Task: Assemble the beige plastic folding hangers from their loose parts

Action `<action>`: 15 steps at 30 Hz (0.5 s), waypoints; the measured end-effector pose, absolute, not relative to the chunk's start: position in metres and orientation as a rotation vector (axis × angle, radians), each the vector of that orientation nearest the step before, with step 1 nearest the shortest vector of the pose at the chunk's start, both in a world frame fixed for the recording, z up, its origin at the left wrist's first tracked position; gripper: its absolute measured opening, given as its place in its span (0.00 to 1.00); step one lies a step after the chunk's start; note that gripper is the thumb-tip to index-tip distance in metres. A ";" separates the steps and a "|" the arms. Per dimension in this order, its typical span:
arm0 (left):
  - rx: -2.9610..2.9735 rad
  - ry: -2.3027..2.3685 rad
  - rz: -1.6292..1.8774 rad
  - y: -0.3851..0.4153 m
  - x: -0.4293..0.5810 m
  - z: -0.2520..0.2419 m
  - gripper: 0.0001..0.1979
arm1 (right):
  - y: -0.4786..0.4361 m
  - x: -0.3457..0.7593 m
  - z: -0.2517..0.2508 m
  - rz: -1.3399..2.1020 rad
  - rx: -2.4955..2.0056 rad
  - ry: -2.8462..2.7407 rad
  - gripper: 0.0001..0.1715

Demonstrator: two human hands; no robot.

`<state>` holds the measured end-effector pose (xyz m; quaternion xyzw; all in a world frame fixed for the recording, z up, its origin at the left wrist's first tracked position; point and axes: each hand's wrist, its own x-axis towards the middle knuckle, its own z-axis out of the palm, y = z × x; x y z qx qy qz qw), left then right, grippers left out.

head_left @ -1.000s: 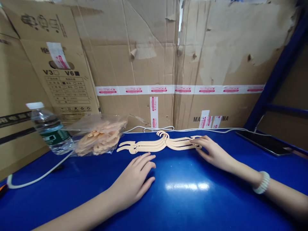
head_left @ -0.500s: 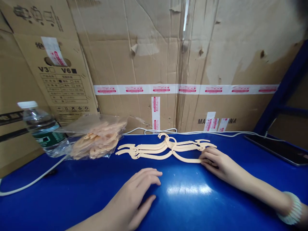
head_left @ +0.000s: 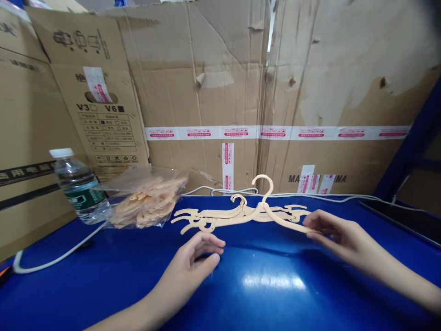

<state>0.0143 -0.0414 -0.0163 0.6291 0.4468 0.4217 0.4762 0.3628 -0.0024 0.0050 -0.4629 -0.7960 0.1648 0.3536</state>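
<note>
Between finger and thumb, my right hand point(head_left: 332, 234) grips the right end of a cream folding clothes hanger point(head_left: 237, 219). That hanger is tilted up, its hook rising in front of the cardboard. Behind and below it, more cream hangers point(head_left: 220, 213) lie flat on the blue table point(head_left: 220, 294), partly covered by the held one. My left hand point(head_left: 203, 253) hovers just in front of the held hanger's left end, fingers curled with a gap to the thumb, holding nothing.
A clear plastic bag point(head_left: 148, 202) of cream hanger parts lies at the left, beside a water bottle point(head_left: 81, 188). Cardboard point(head_left: 206, 101) stands along the back. A white cable point(head_left: 58, 263) runs across the table, and a dark flat device point(head_left: 399, 220) lies at the right.
My right hand has lifted the front hanger off the others, its hook now standing higher. My left hand has moved slightly left and closer to the hangers. The view has shifted a little.
</note>
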 end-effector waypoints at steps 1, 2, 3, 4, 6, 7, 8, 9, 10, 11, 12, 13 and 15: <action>1.487 1.092 1.050 -0.040 0.014 -0.017 0.12 | -0.004 0.364 0.008 0.431 -1.205 -2.026 0.18; 1.427 1.095 1.084 -0.039 0.015 -0.018 0.14 | -0.005 0.365 0.011 0.440 -1.213 -1.998 0.20; 1.351 1.100 1.134 -0.039 0.015 -0.018 0.17 | -0.006 0.365 0.013 0.458 -1.218 -1.982 0.22; 1.265 1.104 1.194 -0.040 0.016 -0.018 0.21 | -0.007 0.365 0.015 0.479 -1.217 -1.977 0.22; 1.109 1.107 1.297 -0.041 0.019 -0.016 0.29 | -0.010 0.363 0.019 0.513 -1.209 -1.991 0.21; 1.064 1.105 1.328 -0.042 0.020 -0.015 0.32 | -0.012 0.362 0.019 0.518 -1.206 -2.006 0.20; 1.048 1.102 1.343 -0.043 0.021 -0.015 0.34 | -0.014 0.360 0.020 0.518 -1.210 -2.026 0.19; 1.062 1.103 1.347 -0.043 0.022 -0.015 0.36 | -0.015 0.358 0.020 0.515 -1.217 -2.050 0.19; 1.103 1.108 1.342 -0.043 0.022 -0.016 0.37 | -0.017 0.356 0.019 0.515 -1.225 -2.076 0.19; 1.165 1.115 1.329 -0.043 0.021 -0.018 0.39 | -0.019 0.354 0.018 0.517 -1.235 -2.105 0.19; 1.238 1.125 1.311 -0.042 0.021 -0.019 0.40 | -0.021 0.352 0.017 0.516 -1.245 -2.130 0.18; 1.315 1.133 1.284 -0.042 0.020 -0.021 0.41 | -0.023 0.350 0.016 0.514 -1.253 -2.154 0.18; 1.459 1.122 1.200 -0.044 0.018 -0.022 0.39 | -0.026 0.347 0.014 0.500 -1.260 -2.197 0.17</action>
